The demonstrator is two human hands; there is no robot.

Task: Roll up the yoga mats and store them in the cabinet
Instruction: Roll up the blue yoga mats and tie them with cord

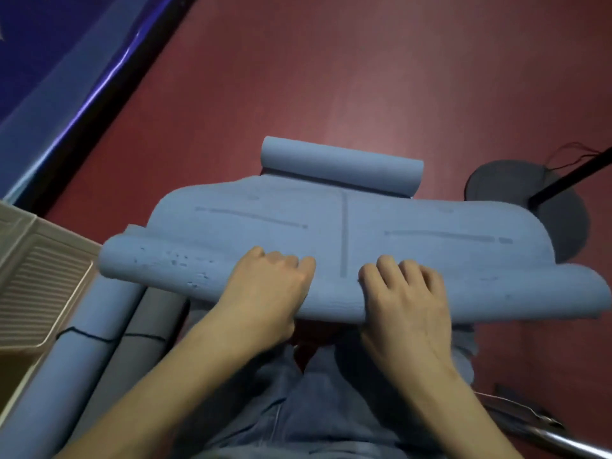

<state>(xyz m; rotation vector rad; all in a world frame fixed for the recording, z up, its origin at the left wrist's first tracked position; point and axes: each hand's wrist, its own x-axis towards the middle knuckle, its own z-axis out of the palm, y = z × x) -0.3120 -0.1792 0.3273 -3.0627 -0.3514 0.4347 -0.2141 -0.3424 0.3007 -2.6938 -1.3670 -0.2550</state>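
Nearest the camera, the left hand (265, 293) and right hand (402, 299) lie side by side on the rolled near end of a blue foam yoga mat (331, 226) spread on the dark red floor (331, 77), each grip curled over the roll with fingers bent around its top. Left of that mat, two rolled mats, one blue (66, 359) and one grey (139, 342), lie touching beside a beige ribbed plastic tray (39, 283). The mat's far end is curled into a small roll, and right of the mat stands a dark round stand base (546, 207).
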